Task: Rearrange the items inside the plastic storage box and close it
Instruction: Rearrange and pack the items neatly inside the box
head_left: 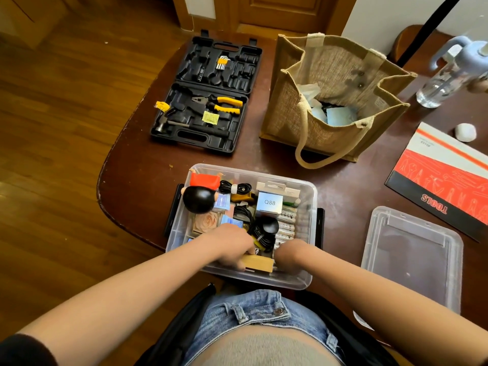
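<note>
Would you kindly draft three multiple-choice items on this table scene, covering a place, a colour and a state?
1. Where does the clear lid lie?
A. on the storage box
B. on the table, right of the storage box
C. inside the jute bag

2. What colour are the pliers' handles?
A. yellow
B. blue
C. red

3. How is the black tool case?
A. latched shut
B. open flat
C. standing upright

Answers: 1 B, the lid rests on the table beside the storage box. 2 A, the grips show yellow. 3 B, both halves lie open.
</note>
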Motion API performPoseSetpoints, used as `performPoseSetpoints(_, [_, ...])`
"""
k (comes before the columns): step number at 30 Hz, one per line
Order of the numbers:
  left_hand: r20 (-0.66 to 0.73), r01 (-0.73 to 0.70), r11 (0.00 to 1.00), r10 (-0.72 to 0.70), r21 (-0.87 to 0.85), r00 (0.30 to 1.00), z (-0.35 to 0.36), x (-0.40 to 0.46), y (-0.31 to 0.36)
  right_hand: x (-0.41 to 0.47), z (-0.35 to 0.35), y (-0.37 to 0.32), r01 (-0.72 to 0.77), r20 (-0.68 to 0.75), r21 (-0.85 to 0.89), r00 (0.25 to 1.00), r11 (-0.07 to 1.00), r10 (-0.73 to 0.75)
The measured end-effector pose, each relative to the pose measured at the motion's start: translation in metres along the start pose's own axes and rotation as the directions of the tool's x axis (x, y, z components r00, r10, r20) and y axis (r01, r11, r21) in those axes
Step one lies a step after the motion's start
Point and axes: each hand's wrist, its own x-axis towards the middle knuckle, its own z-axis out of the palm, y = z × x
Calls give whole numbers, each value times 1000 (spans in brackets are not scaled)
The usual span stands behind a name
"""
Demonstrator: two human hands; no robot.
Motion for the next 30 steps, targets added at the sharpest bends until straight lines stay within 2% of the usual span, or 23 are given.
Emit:
performPoseSetpoints(4, [-24,-1,1000,0,-24,1000,2,0,-4,12,3,-2,51,43,46,998,998,-53])
performPoseSetpoints(9, [-45,4,997,-8,-80,999,7,-4,-9,21,8,-2,18,61,-10,998,1000,-17])
performPoseSetpoints(13, [-56,-2,995,-4,-103,998,11,-4,-11,22,7,0,22,74,47,997,999,-26])
performPoseSetpoints(21, [-24,-7,994,5,-113,1000,16,-2,-12,21,10,-2,78,91,91,992,993,-86])
performPoseSetpoints(23, [-2,-3,993,3,-122,1000,17,-3,-12,22,8,1,58,58,104,996,993,-65])
performPoseSetpoints(30, [22,-5,987,8,-161,1000,18,-4,-14,12,0,5,-150,-147,9,978,989,149])
